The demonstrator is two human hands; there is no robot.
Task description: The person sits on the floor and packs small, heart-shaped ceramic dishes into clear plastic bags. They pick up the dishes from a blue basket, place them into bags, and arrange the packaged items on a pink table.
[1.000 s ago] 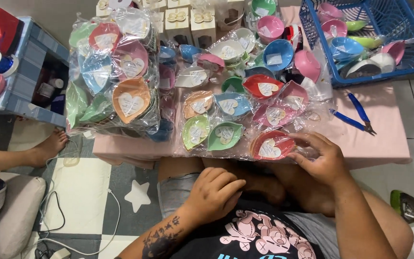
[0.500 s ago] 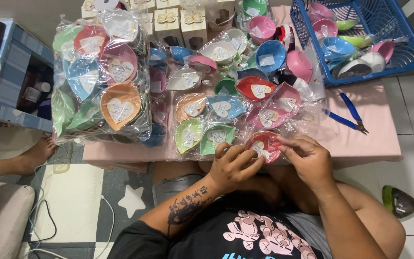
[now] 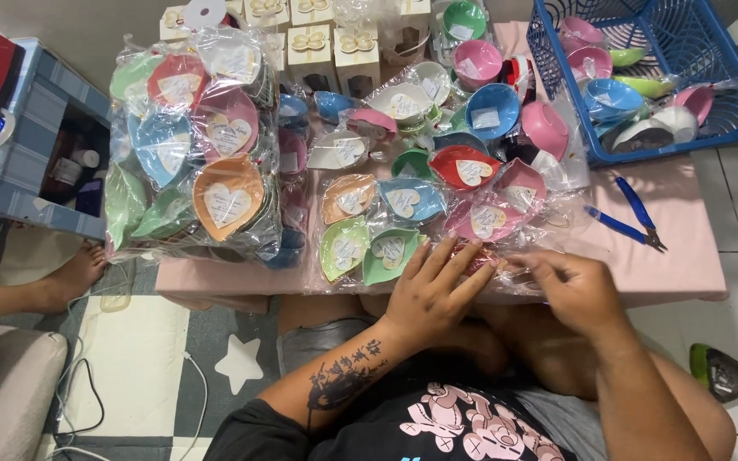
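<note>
A red dish in clear plastic wrap point(image 3: 490, 263) lies at the front edge of the pink table point(image 3: 685, 269), mostly hidden under my hands. My left hand point(image 3: 433, 294) lies over it with the fingers stretched out, pressing it down. My right hand point(image 3: 570, 286) pinches the wrap on the dish's right side. Just behind them lie wrapped heart-shaped dishes: green ones point(image 3: 345, 248), a blue one point(image 3: 407, 201) and pink ones point(image 3: 484, 220), each with a white heart tag.
A big clear bag of wrapped dishes point(image 3: 198, 154) fills the table's left. Small gift boxes point(image 3: 335, 51) stand at the back. A blue basket point(image 3: 719, 77) holds loose dishes, with blue pliers point(image 3: 634, 213) nearby. Another person's foot point(image 3: 70, 277) rests beside a blue-grey crate point(image 3: 36, 162).
My left hand rose from my lap to the table edge and now covers the red wrapped dish. My right hand slid a little to the right, onto the wrap.
</note>
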